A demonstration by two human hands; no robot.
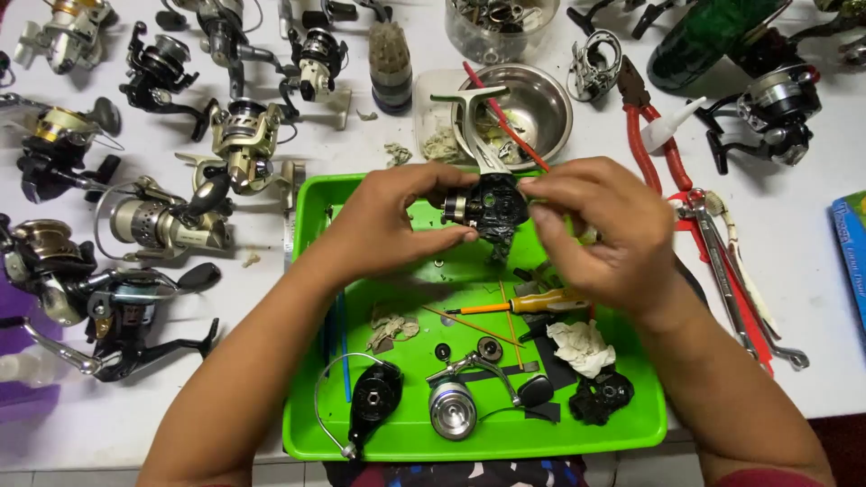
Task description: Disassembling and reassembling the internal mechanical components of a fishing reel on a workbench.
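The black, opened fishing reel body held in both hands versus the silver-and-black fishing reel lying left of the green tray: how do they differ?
The black, opened reel body is held above the green plastic tray by the left hand and right hand; the silver-and-black reel lies untouched on the white table. The held one shows exposed inner parts; the lying one looks fully assembled, spool on. Both are spinning reels.

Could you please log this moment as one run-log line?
left hand: holds reel body | right hand: fingers on reel body | over green tray
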